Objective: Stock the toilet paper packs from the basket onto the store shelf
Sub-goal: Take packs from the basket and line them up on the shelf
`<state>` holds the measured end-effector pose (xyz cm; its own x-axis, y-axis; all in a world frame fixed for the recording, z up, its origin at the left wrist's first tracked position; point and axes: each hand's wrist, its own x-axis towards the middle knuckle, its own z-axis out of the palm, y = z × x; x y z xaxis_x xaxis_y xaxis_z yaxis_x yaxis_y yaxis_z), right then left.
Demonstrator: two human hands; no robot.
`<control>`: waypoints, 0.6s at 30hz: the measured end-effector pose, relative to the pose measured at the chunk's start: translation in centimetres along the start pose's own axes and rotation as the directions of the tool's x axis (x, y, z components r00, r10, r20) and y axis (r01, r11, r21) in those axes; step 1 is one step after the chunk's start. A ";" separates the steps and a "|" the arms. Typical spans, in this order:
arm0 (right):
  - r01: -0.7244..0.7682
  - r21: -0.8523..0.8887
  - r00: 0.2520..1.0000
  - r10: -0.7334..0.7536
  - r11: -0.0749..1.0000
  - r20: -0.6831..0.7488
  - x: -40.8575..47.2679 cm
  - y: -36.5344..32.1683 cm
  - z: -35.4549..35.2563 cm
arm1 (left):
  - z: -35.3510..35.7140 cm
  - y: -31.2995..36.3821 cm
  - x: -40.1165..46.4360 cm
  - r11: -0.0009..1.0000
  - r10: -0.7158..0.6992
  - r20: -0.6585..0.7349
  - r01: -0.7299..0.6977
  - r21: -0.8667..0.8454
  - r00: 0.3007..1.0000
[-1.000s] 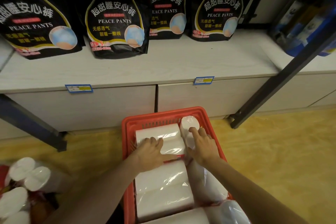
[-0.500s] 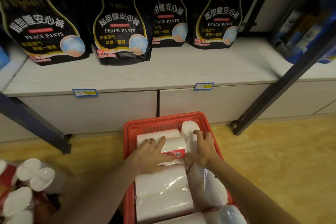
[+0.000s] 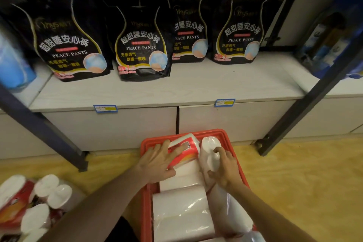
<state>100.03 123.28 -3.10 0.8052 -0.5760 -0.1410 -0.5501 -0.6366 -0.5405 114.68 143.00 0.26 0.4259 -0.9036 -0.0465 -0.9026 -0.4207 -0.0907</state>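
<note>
A red plastic basket [image 3: 225,135] stands on the floor below the pale shelf [image 3: 196,86], filled with several white toilet paper packs. At its far end a pack with a red and orange label [image 3: 188,151] is tilted up on edge. My left hand [image 3: 157,161] grips its left side, fingers spread over the label and thumb underneath. My right hand [image 3: 224,167] holds the white roll ends [image 3: 210,149] on the pack's right side, fingers curled round them. More white packs [image 3: 180,212] lie flat nearer me in the basket.
Black "Peace Pants" bags [image 3: 141,45] stand in a row at the back of the shelf, with bare shelf in front of them. Dark slanted frame posts [image 3: 306,102] flank the bay. Another toilet paper bundle [image 3: 39,202] lies on the floor at left. Blue packs [image 3: 334,31] sit at right.
The far pack has been turned up on edge so its red label shows. Both hands have shifted round its sides. The view has tilted upward toward the shelf.
</note>
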 end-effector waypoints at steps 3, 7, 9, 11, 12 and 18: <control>0.066 0.119 0.992 -0.052 0.991 -0.118 -0.1 -1.0 -1.5 | -1.7 -1.0 -0.1 0.993 0.055 0.021 -0.052 -0.106 0.998; 0.099 0.259 0.980 -0.049 0.961 -0.191 -0.7 -1.8 -4.1 | -3.6 -1.7 -0.2 0.983 0.074 0.094 -0.057 -0.174 0.993; 0.079 0.357 0.980 -0.007 0.931 -0.198 -1.2 -2.1 -5.7 | -4.4 -1.7 -0.2 0.976 0.052 0.127 -0.023 -0.218 0.991; 0.076 0.463 0.979 0.023 0.883 -0.204 -1.5 -2.6 -7.4 | -4.9 -2.0 -0.2 0.963 -0.007 0.131 0.041 -0.265 0.991; 0.085 0.511 0.977 0.029 0.855 -0.211 -1.7 -3.1 -8.3 | -5.0 -2.2 -0.2 0.954 -0.034 0.135 0.072 -0.290 0.990; 0.042 0.765 0.931 0.252 0.643 -0.263 -0.8 -5.1 -12.1 | -5.5 -4.1 -0.1 0.808 -0.190 0.170 0.252 -0.532 0.967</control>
<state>99.47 120.79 9.81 0.5530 -0.8317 -0.0494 -0.1499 -0.0411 -0.9878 117.98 144.36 6.16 0.5936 -0.7802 -0.1973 -0.6553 -0.6110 0.4442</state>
